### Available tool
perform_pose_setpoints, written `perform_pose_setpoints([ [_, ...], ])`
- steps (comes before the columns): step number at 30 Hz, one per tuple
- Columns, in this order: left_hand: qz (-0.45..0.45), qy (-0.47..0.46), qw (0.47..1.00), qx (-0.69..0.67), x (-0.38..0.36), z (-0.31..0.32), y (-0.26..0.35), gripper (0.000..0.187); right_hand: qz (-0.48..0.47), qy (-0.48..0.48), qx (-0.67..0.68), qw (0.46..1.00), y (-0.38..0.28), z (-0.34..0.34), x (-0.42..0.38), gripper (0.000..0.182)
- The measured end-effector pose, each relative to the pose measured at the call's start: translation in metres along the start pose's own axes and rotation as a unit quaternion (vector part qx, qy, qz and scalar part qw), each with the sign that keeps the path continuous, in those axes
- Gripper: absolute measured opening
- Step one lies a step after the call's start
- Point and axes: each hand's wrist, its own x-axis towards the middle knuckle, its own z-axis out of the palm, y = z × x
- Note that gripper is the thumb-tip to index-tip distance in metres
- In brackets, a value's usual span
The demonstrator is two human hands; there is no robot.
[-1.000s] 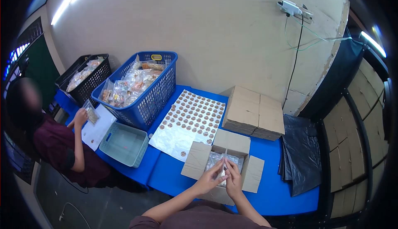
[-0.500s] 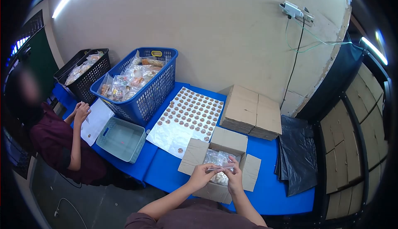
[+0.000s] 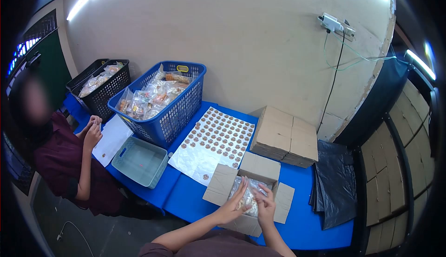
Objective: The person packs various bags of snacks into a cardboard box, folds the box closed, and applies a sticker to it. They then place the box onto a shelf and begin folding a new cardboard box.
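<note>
An opened cardboard box (image 3: 260, 167) stands in front of me with its flaps folded out. Inside it lies a clear plastic bag (image 3: 251, 207) with pale pieces in it. My left hand (image 3: 235, 205) rests along the bag's left side, fingers stretched out. On the other side, my right hand (image 3: 265, 207) has its fingers bent around the bag's upper right part. Other clear packets in the box are partly hidden by my hands.
A sheet of round stickers (image 3: 218, 136) lies behind the box, beside stacked flat cartons (image 3: 284, 134). Further left are a blue basket of packets (image 3: 179, 113), a grey-green tray (image 3: 141, 161) and black crates (image 3: 109, 82). Black plastic bags (image 3: 335, 182) lie right. A co-worker (image 3: 65, 159) stands left.
Both hands were pinching the bag's top edge together. Now they have moved apart; the left hand has flattened against the bag, which sits in the box. The view has tilted slightly upward.
</note>
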Motion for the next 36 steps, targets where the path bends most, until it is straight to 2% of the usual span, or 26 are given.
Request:
perform_pose_setpoints([
  [3,0.000,0.004,0.997,-0.079,-0.002,0.009,0.009,0.088,-0.091,-0.119,-0.101,0.983,-0.005,0.013,-0.008,0.034],
  [4,-0.018,0.036,0.987,-0.153,-0.003,0.011,0.008,0.081,-0.104,-0.127,-0.103,0.981,-0.002,0.013,-0.007,0.038],
  [5,-0.023,0.039,0.987,-0.151,-0.003,0.012,0.006,0.081,-0.100,-0.130,-0.099,0.981,0.001,0.013,-0.006,0.038],
  [7,-0.096,0.034,0.969,-0.225,-0.002,0.008,0.008,0.062,-0.056,-0.043,-0.120,0.990,0.005,0.015,-0.005,0.040],
  [8,-0.102,0.013,0.972,-0.209,-0.005,0.005,0.011,0.040,-0.090,0.022,-0.051,0.994,0.007,0.024,-0.001,0.040],
  [9,-0.102,0.015,0.972,-0.209,-0.009,0.006,0.018,0.040,-0.090,0.020,-0.051,0.994,0.007,0.023,0.000,0.040],
  [11,-0.034,0.105,0.984,-0.141,-0.015,0.013,0.025,0.027,-0.006,-0.074,0.065,0.995,0.006,0.015,0.004,0.034],
  [12,-0.066,0.133,0.975,-0.166,-0.018,0.018,0.022,0.028,0.014,-0.124,0.103,0.987,0.011,0.011,0.002,0.030],
  [15,-0.114,0.159,0.969,-0.148,-0.026,0.015,0.014,0.028,0.008,-0.146,0.065,0.987,0.018,0.012,0.002,0.033],
  [17,-0.103,0.185,0.966,-0.146,-0.023,0.013,0.021,0.029,0.004,-0.125,0.063,0.990,0.008,0.022,0.001,0.026],
  [19,-0.092,0.203,0.960,-0.169,-0.020,0.009,0.024,0.030,0.044,-0.114,0.076,0.990,0.002,0.028,0.001,0.021],
  [20,-0.153,0.169,0.945,-0.234,-0.021,0.005,0.024,0.033,0.069,-0.108,0.093,0.987,-0.004,0.030,0.001,0.018],
  [21,-0.150,0.171,0.945,-0.234,-0.020,0.003,0.016,0.033,0.067,-0.111,0.093,0.987,-0.008,0.031,0.003,0.018],
  [23,-0.089,0.129,0.952,-0.264,-0.023,0.003,-0.006,0.036,0.100,-0.096,0.110,0.984,-0.012,0.031,0.004,0.017],
  [27,-0.036,0.155,0.947,-0.279,-0.022,0.012,0.000,0.039,0.078,-0.059,0.096,0.991,0.006,0.024,0.007,0.018],
  [29,-0.016,0.161,0.939,-0.304,-0.020,0.017,0.001,0.047,0.112,0.031,0.170,0.979,0.009,0.021,0.009,0.019],
  [30,-0.017,0.162,0.939,-0.304,-0.020,0.017,0.001,0.047,0.109,0.057,0.153,0.981,0.006,0.019,0.009,0.023],
  [31,-0.067,0.135,0.963,-0.225,-0.019,0.015,0.000,0.048,0.110,0.056,0.154,0.980,0.001,0.016,0.010,0.023],
  [32,-0.118,0.108,0.977,-0.144,-0.020,0.014,-0.001,0.050,0.134,0.060,0.213,0.966,-0.006,0.011,0.010,0.027],
  [33,-0.120,0.110,0.976,-0.142,-0.021,0.016,-0.004,0.050,0.156,0.063,0.272,0.947,-0.009,0.010,0.010,0.032],
  [34,-0.142,0.083,0.981,-0.100,-0.020,0.020,-0.008,0.047,0.163,0.064,0.251,0.952,-0.008,0.009,0.010,0.041],
  [35,-0.162,0.056,0.984,-0.057,-0.020,0.022,-0.010,0.045,0.165,0.062,0.253,0.951,-0.008,0.011,0.010,0.041],
  [36,-0.133,0.087,0.986,-0.058,-0.019,0.019,0.009,0.039,0.159,0.052,0.260,0.951,-0.011,0.012,0.010,0.037],
])
